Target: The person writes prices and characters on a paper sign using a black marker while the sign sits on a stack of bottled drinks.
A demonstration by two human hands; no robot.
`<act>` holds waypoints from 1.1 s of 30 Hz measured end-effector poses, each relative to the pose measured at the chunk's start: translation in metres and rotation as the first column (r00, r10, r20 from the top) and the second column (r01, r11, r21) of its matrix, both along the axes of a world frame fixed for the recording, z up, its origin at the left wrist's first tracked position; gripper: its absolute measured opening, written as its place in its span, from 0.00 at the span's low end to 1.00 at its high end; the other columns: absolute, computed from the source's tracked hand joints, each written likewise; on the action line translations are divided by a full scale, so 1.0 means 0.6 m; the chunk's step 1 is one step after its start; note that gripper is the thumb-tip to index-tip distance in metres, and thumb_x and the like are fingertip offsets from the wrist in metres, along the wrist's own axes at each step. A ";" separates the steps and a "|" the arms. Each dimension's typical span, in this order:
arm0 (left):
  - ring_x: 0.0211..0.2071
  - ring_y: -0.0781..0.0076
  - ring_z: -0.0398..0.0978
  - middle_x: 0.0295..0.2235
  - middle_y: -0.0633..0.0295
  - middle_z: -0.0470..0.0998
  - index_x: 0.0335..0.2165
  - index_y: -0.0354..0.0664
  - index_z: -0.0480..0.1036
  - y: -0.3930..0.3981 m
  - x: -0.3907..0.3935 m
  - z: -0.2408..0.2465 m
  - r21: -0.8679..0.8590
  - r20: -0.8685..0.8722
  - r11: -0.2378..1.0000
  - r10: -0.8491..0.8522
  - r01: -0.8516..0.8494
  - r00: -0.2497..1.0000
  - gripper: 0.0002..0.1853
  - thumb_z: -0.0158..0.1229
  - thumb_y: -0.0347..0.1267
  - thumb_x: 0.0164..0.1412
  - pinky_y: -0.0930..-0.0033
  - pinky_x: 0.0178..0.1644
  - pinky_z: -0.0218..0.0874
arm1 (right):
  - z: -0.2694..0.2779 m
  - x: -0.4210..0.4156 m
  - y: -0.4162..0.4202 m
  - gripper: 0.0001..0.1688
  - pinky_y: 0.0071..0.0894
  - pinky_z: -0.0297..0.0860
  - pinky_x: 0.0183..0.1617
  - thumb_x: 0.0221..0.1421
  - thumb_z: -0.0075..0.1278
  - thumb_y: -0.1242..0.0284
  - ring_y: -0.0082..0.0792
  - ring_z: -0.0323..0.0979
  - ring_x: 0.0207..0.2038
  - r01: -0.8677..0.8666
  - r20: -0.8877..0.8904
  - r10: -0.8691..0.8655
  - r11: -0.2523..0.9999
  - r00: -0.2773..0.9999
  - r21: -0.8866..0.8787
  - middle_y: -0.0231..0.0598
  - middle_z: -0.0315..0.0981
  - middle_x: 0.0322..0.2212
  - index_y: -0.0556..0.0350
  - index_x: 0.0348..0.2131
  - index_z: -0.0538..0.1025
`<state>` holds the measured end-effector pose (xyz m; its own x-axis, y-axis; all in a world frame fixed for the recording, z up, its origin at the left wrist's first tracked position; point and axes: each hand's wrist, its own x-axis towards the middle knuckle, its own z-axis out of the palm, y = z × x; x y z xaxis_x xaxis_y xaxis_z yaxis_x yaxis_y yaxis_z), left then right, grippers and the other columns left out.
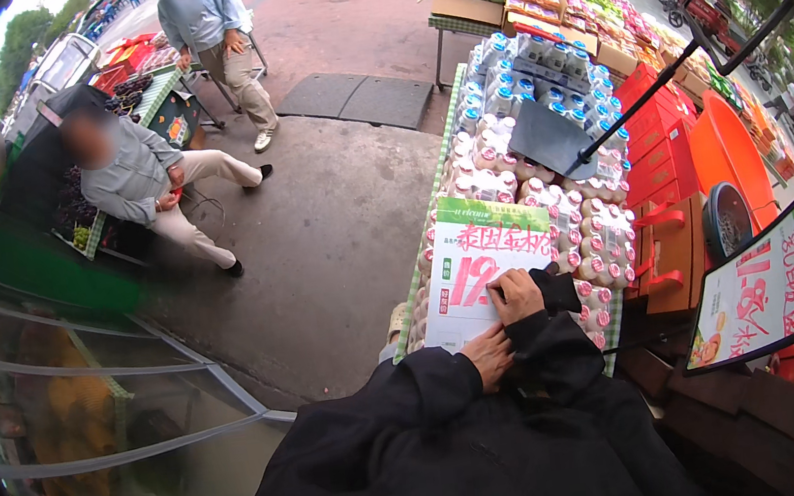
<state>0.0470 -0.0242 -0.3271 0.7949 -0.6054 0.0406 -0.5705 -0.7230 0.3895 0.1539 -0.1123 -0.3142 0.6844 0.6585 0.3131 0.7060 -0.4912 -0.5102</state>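
A paper price sign (466, 325) with a green top band and red handwriting lies over bottles on the stall table. My left hand (491, 357) is at its lower right edge, the fingers bent over the paper. Just above it, my right hand (518, 295) has its fingers curled and its fingertips against the sheet. Whether the right hand pinches anything is hidden. Beneath and beyond the sign stand rows of bottles with pink and white caps (482, 185). Blue-capped bottles (497, 98) stand farther back.
A black sign panel (551, 140) on a rod leans over the bottles. At right stand a framed price sign (755, 286), brown gift boxes (672, 244) and red boxes (661, 156). A seated person (135, 176) and a standing person (212, 40) are at left, near a plastic-sheeted frame (181, 367).
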 end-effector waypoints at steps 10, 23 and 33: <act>0.56 0.53 0.56 0.51 0.50 0.63 0.49 0.38 0.63 -0.004 -0.004 0.005 -0.003 -0.151 1.000 0.007 -0.007 0.989 0.40 0.62 0.40 0.33 0.57 0.63 0.40 | -0.002 -0.016 -0.009 0.05 0.33 0.65 0.37 0.43 0.55 0.75 0.38 0.67 0.32 -0.102 0.062 0.101 0.995 0.993 0.009 0.36 0.69 0.25 0.56 0.24 0.73; 0.53 0.56 0.59 0.47 0.52 0.66 0.47 0.37 0.65 0.006 -0.001 0.024 0.019 -0.018 0.999 0.030 -0.030 0.999 0.38 0.60 0.39 0.33 0.57 0.61 0.44 | 0.002 0.010 -0.005 0.06 0.32 0.65 0.38 0.40 0.56 0.75 0.37 0.67 0.32 -0.144 0.014 0.145 0.988 0.989 -0.059 0.35 0.69 0.23 0.55 0.22 0.73; 0.54 0.57 0.58 0.47 0.52 0.67 0.46 0.38 0.66 -0.002 -0.009 -0.024 0.018 0.000 0.999 0.027 -0.027 1.000 0.38 0.59 0.45 0.33 0.57 0.62 0.39 | -0.006 0.003 0.016 0.06 0.32 0.65 0.37 0.40 0.55 0.75 0.36 0.66 0.32 -0.113 0.102 0.116 0.993 0.988 -0.035 0.36 0.68 0.24 0.55 0.21 0.72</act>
